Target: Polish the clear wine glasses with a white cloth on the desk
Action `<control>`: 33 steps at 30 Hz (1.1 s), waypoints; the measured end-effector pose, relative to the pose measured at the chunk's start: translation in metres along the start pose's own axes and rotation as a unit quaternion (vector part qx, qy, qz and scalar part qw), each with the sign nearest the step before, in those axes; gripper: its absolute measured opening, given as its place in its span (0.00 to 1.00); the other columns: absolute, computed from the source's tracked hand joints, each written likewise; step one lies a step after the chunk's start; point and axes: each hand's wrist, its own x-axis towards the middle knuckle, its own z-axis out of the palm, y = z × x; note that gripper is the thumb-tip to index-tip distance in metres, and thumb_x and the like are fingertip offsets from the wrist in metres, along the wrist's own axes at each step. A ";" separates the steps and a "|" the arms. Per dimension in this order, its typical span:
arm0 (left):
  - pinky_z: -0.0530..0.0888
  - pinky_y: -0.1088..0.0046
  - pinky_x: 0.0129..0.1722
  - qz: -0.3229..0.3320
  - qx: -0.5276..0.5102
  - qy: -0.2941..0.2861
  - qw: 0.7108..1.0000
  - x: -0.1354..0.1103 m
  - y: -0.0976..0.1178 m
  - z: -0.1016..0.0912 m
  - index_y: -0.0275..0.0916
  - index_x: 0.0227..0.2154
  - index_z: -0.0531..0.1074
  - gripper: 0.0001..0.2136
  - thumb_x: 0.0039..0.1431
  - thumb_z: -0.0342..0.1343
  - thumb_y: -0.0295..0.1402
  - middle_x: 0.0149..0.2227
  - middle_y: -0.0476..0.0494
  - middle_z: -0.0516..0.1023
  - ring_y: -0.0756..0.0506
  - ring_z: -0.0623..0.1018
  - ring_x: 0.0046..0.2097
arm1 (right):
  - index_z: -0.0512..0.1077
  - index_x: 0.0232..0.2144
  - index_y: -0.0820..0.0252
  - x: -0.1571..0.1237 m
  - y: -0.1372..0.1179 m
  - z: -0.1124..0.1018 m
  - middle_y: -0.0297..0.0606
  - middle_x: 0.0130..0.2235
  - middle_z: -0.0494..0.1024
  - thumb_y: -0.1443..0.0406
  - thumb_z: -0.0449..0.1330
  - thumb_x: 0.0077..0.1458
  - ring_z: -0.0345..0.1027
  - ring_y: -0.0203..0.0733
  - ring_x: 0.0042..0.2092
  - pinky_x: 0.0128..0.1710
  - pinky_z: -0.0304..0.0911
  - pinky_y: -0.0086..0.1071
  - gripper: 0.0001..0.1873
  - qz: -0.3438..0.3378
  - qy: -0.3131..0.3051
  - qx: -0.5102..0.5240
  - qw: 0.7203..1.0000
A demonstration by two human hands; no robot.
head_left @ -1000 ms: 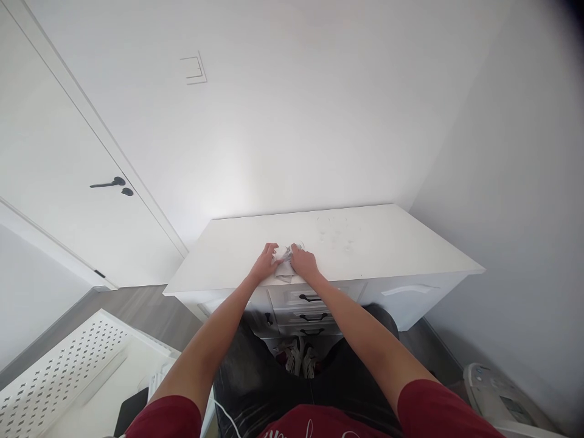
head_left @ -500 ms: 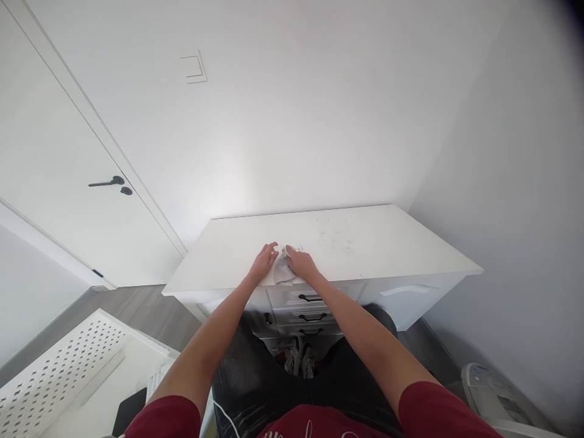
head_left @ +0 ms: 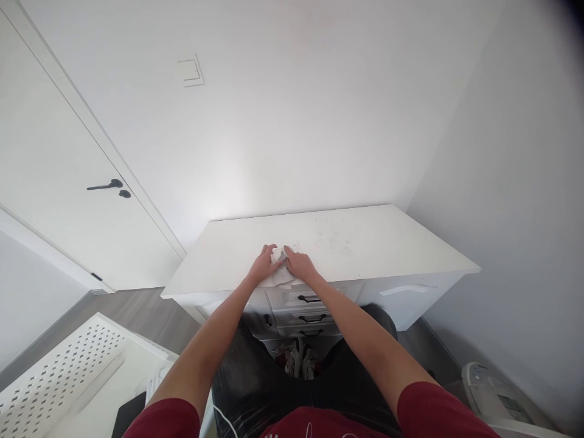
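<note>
A small crumpled white cloth (head_left: 281,277) lies near the front edge of a white dresser top (head_left: 387,243). My left hand (head_left: 262,263) and my right hand (head_left: 298,264) meet over it, fingers curled and pinching the fabric between them. Much of the cloth is hidden under both hands. Faint smudges (head_left: 335,237) mark the dresser top to the right of my hands.
Drawers with black handles (head_left: 309,299) sit below the top. A white door with a black lever (head_left: 106,185) is at the left, a light switch (head_left: 188,71) on the wall. A perforated white panel (head_left: 55,377) lies at lower left, a grey appliance (head_left: 497,398) at lower right.
My hands have drawn closer together over the cloth and shifted slightly left, bunching it smaller. The view has tilted slightly.
</note>
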 end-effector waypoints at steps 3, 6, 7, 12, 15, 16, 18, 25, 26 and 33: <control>0.74 0.67 0.41 0.035 0.005 0.004 0.999 -0.001 -0.001 0.000 0.47 0.57 0.62 0.23 0.61 0.57 0.43 0.53 0.42 0.65 0.46 0.74 0.44 | 0.56 0.62 0.61 0.002 0.000 0.003 0.44 0.38 0.80 0.64 0.42 0.67 0.75 0.47 0.38 0.37 0.62 0.33 0.23 0.043 0.000 -0.016 0.999; 0.74 0.66 0.45 0.060 0.002 0.009 0.998 0.000 -0.003 0.001 0.47 0.55 0.63 0.21 0.60 0.58 0.37 0.54 0.41 0.64 0.44 0.73 0.50 | 0.61 0.58 0.58 0.003 0.001 0.002 0.44 0.39 0.79 0.65 0.41 0.68 0.75 0.46 0.38 0.38 0.62 0.33 0.20 0.085 0.000 -0.021 0.996; 0.74 0.66 0.45 0.061 -0.001 0.013 0.998 0.000 -0.004 0.001 0.47 0.55 0.63 0.21 0.60 0.58 0.36 0.55 0.41 0.64 0.44 0.72 0.51 | 0.62 0.57 0.58 0.003 0.001 0.002 0.44 0.39 0.79 0.66 0.41 0.67 0.75 0.46 0.39 0.38 0.62 0.33 0.20 0.093 -0.002 -0.023 0.995; 0.74 0.67 0.43 0.029 -0.031 0.019 0.999 0.002 -0.007 0.004 0.47 0.58 0.60 0.23 0.62 0.57 0.38 0.54 0.41 0.66 0.46 0.73 0.45 | 0.60 0.60 0.56 0.003 0.003 -0.002 0.44 0.40 0.79 0.70 0.42 0.65 0.75 0.46 0.40 0.38 0.62 0.33 0.23 0.096 -0.016 -0.031 0.995; 0.73 0.67 0.43 0.000 -0.040 0.002 0.999 0.002 -0.004 0.002 0.47 0.60 0.58 0.23 0.64 0.54 0.42 0.50 0.43 0.70 0.48 0.74 0.40 | 0.60 0.60 0.56 0.003 0.003 -0.003 0.43 0.40 0.79 0.70 0.43 0.65 0.75 0.46 0.40 0.38 0.62 0.32 0.23 0.094 -0.015 -0.032 0.995; 0.72 0.67 0.42 -0.004 -0.043 -0.005 0.999 0.001 -0.003 0.001 0.47 0.60 0.57 0.23 0.64 0.53 0.42 0.49 0.44 0.70 0.49 0.74 0.39 | 0.60 0.60 0.56 0.003 0.003 -0.003 0.43 0.40 0.79 0.70 0.43 0.66 0.75 0.46 0.40 0.38 0.62 0.32 0.23 0.093 -0.015 -0.030 0.995; 0.72 0.68 0.42 -0.001 -0.048 -0.014 0.999 0.001 0.000 -0.001 0.46 0.60 0.57 0.23 0.65 0.53 0.43 0.48 0.44 0.70 0.49 0.74 0.38 | 0.59 0.60 0.55 0.002 0.003 -0.004 0.43 0.41 0.79 0.70 0.42 0.66 0.75 0.45 0.40 0.38 0.62 0.32 0.23 0.088 -0.016 -0.026 0.996; 0.72 0.67 0.43 0.008 -0.034 -0.009 0.999 0.000 0.002 -0.002 0.45 0.58 0.59 0.22 0.64 0.52 0.44 0.49 0.43 0.68 0.49 0.73 0.39 | 0.57 0.63 0.58 0.001 0.004 -0.001 0.44 0.41 0.80 0.67 0.41 0.67 0.75 0.45 0.41 0.39 0.62 0.32 0.24 0.022 -0.011 -0.002 1.000; 0.72 0.67 0.43 0.008 -0.027 -0.011 1.000 -0.001 0.003 -0.002 0.46 0.57 0.59 0.22 0.63 0.53 0.44 0.49 0.43 0.67 0.49 0.74 0.39 | 0.57 0.63 0.58 0.001 0.004 0.000 0.44 0.41 0.80 0.66 0.41 0.67 0.75 0.45 0.40 0.38 0.62 0.32 0.24 0.008 -0.007 0.004 1.000; 0.74 0.64 0.44 0.023 0.008 -0.030 0.999 0.001 0.001 0.000 0.48 0.58 0.60 0.23 0.62 0.55 0.43 0.54 0.42 0.64 0.45 0.75 0.44 | 0.60 0.62 0.61 -0.001 0.008 0.001 0.48 0.49 0.77 0.67 0.41 0.66 0.71 0.46 0.47 0.48 0.61 0.35 0.25 0.009 0.079 0.040 0.996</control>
